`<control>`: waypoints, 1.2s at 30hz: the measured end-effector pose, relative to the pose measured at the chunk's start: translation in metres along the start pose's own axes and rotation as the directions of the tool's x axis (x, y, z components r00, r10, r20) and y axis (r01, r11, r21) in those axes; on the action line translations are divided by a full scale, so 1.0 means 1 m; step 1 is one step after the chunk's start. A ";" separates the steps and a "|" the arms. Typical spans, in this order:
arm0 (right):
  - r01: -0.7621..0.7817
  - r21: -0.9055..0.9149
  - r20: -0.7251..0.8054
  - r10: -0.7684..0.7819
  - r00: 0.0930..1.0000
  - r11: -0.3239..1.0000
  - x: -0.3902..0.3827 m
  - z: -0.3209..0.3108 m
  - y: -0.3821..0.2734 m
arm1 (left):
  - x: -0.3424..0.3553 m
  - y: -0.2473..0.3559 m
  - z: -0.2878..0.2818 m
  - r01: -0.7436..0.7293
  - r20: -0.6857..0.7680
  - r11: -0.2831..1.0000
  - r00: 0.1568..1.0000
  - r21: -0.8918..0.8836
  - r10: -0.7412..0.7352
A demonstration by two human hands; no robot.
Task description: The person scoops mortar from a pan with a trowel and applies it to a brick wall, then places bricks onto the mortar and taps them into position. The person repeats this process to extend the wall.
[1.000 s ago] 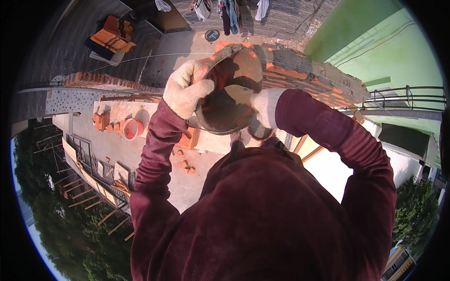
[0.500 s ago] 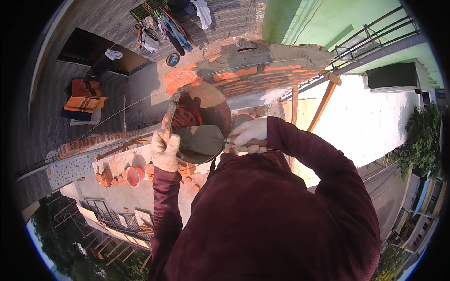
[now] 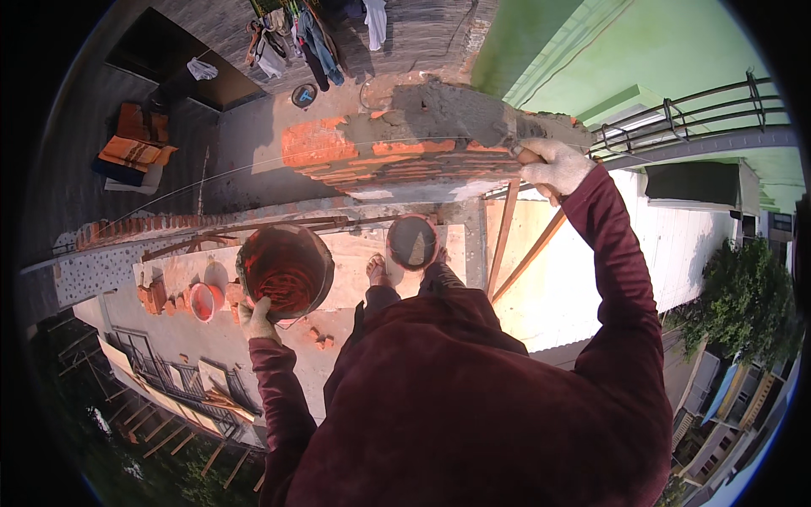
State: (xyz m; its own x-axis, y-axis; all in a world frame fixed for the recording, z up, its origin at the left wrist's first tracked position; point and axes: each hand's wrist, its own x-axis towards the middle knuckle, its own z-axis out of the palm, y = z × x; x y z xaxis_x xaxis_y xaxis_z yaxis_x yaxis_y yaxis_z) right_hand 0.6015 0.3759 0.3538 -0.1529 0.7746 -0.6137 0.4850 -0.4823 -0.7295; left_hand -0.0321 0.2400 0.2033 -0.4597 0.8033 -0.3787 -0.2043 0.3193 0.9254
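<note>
My gloved left hand [image 3: 258, 323] grips the rim of a dark bucket [image 3: 314, 262] tipped so that its inside shows, stained red with grey smears. My gloved right hand [image 3: 557, 167] is closed round a trowel at the right part of a brick wall [image 3: 397, 160]. Only a little of the trowel shows, hard against the mortar. Wet grey mortar [image 3: 452, 110] lies spread along the wall's top, and a bare orange brick [image 3: 317, 144] shows at its left end.
A second bucket [image 3: 412, 242] with grey contents stands by my feet on a plank [image 3: 355, 279]. A thin string [image 3: 245, 166] runs along the wall. A small red bucket [image 3: 204, 302] and loose bricks [image 3: 154, 297] lie lower left. Wooden props [image 3: 532, 253] stand at right.
My right hand has carried the trowel out of the bucket and up to the wall's right part. My left hand has lowered the bucket toward the lower left, away from the wall.
</note>
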 end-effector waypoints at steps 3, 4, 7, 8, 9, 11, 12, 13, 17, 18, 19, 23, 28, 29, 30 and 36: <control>0.240 -0.567 -0.153 -0.388 0.909 0.788 0.026 -0.013 0.041 | -0.011 -0.025 -0.031 0.079 -0.154 0.996 0.984 -0.047 -0.085; 0.096 -0.686 -0.174 -0.291 0.941 0.721 0.035 -0.008 0.037 | -0.017 -0.041 -0.052 0.103 -0.232 0.993 0.966 -0.056 -0.114; 0.018 -0.789 -0.234 -0.327 0.916 0.615 0.043 0.008 0.038 | -0.044 -0.095 -0.112 0.225 -0.445 0.964 0.855 -0.145 -0.266; 0.014 -0.784 -0.295 -0.392 0.872 0.621 0.039 0.011 0.039 | -0.063 -0.107 -0.120 0.278 -0.513 0.942 0.790 -0.187 -0.335; 0.040 -0.767 -0.338 -0.455 0.824 0.641 0.033 0.017 0.043 | -0.087 -0.111 -0.139 0.314 -0.595 0.923 0.706 -0.224 -0.385; 0.198 -0.599 -0.342 -0.471 0.813 0.776 0.014 0.023 0.042 | -0.112 -0.134 -0.207 0.485 -0.618 0.838 0.586 -0.250 -0.524; 0.187 -0.559 -0.374 -0.447 0.812 0.808 -0.001 0.029 0.043 | -0.117 -0.128 -0.175 0.496 -0.671 0.838 0.544 -0.228 -0.504; 0.206 -0.408 -0.350 -0.361 0.865 0.889 -0.010 0.037 0.034 | -0.126 -0.127 -0.173 0.474 -0.712 0.835 0.480 -0.280 -0.512; 0.115 -0.242 -0.077 -0.137 0.987 0.964 -0.015 0.095 -0.004 | -0.133 -0.169 -0.195 0.399 -0.798 0.872 0.407 -0.282 -0.444; 0.106 -0.292 0.037 -0.100 0.994 0.951 -0.011 0.111 -0.011 | -0.126 -0.180 -0.206 0.408 -0.805 0.872 0.400 -0.271 -0.438; 0.097 -0.302 0.148 -0.054 0.988 0.948 0.001 0.129 -0.012 | -0.128 -0.201 -0.225 0.382 -0.799 0.867 0.382 -0.321 -0.464; -0.161 -0.234 0.267 0.222 0.938 0.959 0.051 0.205 0.029 | -0.081 -0.269 -0.250 0.097 -0.646 0.749 0.441 -0.656 -0.623; -0.270 0.071 0.214 0.250 0.944 0.960 0.102 0.270 0.129 | 0.078 -0.310 -0.231 0.069 -0.434 0.642 0.682 -0.763 -0.589; -0.289 0.072 0.203 0.270 0.941 0.955 0.118 0.278 0.154 | 0.120 -0.313 -0.211 0.020 -0.455 0.638 0.684 -0.770 -0.571; -0.396 0.009 0.209 0.385 0.899 0.918 0.141 0.283 0.178 | 0.144 -0.325 -0.227 0.174 -0.201 0.618 0.849 -0.767 -0.489; -0.498 -0.311 0.071 0.543 0.837 0.809 0.236 0.346 0.261 | 0.338 -0.418 -0.219 -0.017 -0.450 0.702 0.779 -0.712 -0.437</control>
State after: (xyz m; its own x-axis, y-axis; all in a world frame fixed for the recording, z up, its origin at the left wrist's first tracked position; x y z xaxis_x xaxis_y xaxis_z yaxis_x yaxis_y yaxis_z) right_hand 0.3938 0.2916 -0.0858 0.0742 0.3577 -0.9309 0.7366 -0.6489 -0.1906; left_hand -0.2912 0.2677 -0.3153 -0.6574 0.2600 -0.7073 -0.7509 -0.1469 0.6439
